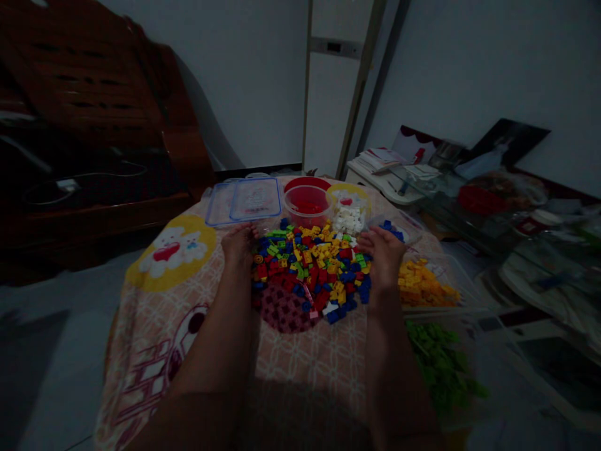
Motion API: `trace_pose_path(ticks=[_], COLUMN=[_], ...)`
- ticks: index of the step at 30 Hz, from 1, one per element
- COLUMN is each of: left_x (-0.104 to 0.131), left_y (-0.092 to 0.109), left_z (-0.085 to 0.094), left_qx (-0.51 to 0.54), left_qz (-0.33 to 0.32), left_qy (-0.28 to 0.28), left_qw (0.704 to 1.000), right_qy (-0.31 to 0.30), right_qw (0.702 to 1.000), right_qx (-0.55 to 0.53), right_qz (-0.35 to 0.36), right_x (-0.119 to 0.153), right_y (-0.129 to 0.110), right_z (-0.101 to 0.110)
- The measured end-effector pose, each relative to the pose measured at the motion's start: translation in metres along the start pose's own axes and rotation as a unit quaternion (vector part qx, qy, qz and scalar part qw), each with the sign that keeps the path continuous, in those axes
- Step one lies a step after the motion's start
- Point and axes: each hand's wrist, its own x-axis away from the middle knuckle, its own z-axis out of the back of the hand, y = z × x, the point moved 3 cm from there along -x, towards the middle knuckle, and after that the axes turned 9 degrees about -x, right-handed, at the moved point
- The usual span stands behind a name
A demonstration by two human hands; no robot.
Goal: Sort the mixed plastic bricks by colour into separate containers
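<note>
A loose pile of toy building bricks (307, 257) in red, yellow, green, blue and some other colours lies on the patterned tablecloth (300, 369). At the pile's left edge is my left hand (238, 243), fingers loosely bent towards the bricks, with nothing visible in it. Across from it, my right hand (384, 249) is at the right edge, its fingers apart and pointing inward. White bricks (350, 219) form a small heap behind the pile. Just beyond my right hand are blue bricks (392, 230) in a clear container. Dim light hides finer detail of the fingertips.
Behind the pile stand a clear round tub (307, 203) and blue-rimmed lids (256, 199). At right are boxes of orange-yellow bricks (425, 285) and green bricks (441, 363). A cluttered glass table (441, 200) stands further right, a wooden bench (103, 94) at left.
</note>
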Motion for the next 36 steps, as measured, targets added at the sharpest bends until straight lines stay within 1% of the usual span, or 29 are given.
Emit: trace_pose_path(ticks=[2,3,4,5,6,8,9,10,11,12,14,18,20,22,24,27,29,32,34,36], left_x=[0.001,0.001,0.002,0.002,0.003,0.003,0.003,0.003,0.003,0.003,0.002,-0.001,-0.003,-0.004,-0.003,-0.002,-0.001,-0.001,-0.001,-0.001], left_y=[0.001,0.001,0.002,0.002,0.003,0.003,0.004,0.004,0.004,0.004,0.003,0.000,-0.001,-0.002,-0.002,-0.001,0.000,0.000,0.000,0.000], left_z=[-0.001,-0.001,-0.002,-0.002,-0.003,-0.003,-0.003,-0.003,-0.003,-0.003,-0.002,0.000,0.000,0.000,0.000,-0.001,-0.002,-0.002,-0.002,-0.002], left_qx=[0.002,0.002,0.003,0.003,0.004,0.005,0.005,0.005,0.004,0.002,-0.002,-0.002,-0.004,-0.005,0.000,0.007,0.006,0.003,0.004,0.006], left_qz=[0.004,0.008,0.010,0.011,0.013,0.014,0.011,0.009,0.007,0.007,0.008,0.004,0.005,0.009,0.008,0.005,0.006,0.007,0.006,0.007], left_qy=[0.006,0.012,0.017,0.020,0.022,0.024,0.022,0.017,0.013,0.009,0.007,0.005,0.010,0.019,0.014,-0.003,0.002,0.013,0.013,0.012], left_qw=[1.000,1.000,1.000,1.000,1.000,1.000,1.000,1.000,1.000,1.000,1.000,1.000,1.000,1.000,1.000,1.000,1.000,1.000,1.000,1.000], right_qy=[-0.088,-0.128,-0.161,-0.184,-0.197,-0.198,-0.196,-0.195,-0.198,-0.206,-0.233,-0.267,-0.274,-0.276,-0.265,-0.231,-0.210,-0.161,-0.109,-0.054], right_qw=[0.990,0.974,0.949,0.913,0.868,0.774,0.736,0.707,0.687,0.673,0.658,0.643,0.650,0.676,0.723,0.805,0.856,0.929,0.967,0.989], right_qx=[0.109,0.184,0.271,0.365,0.455,0.600,0.647,0.679,0.698,0.710,0.716,0.718,0.709,0.683,0.637,0.543,0.470,0.332,0.232,0.139], right_qz=[-0.022,-0.025,-0.021,-0.009,0.008,0.038,0.044,0.044,0.037,0.026,0.007,0.006,0.010,0.019,0.040,0.064,0.057,0.018,-0.006,-0.009], right_x=[0.008,0.011,0.015,0.018,0.020,0.024,0.025,0.026,0.027,0.028,0.028,0.027,0.025,0.023,0.021,0.016,0.014,0.010,0.007,0.004], right_y=[-0.007,-0.010,-0.014,-0.018,-0.022,-0.029,-0.032,-0.033,-0.034,-0.034,-0.031,-0.022,-0.019,-0.018,-0.018,-0.018,-0.016,-0.010,-0.006,-0.001], right_z=[-0.006,-0.008,-0.010,-0.012,-0.013,-0.014,-0.015,-0.015,-0.015,-0.014,-0.013,-0.011,-0.010,-0.010,-0.011,-0.011,-0.010,-0.009,-0.007,-0.005])
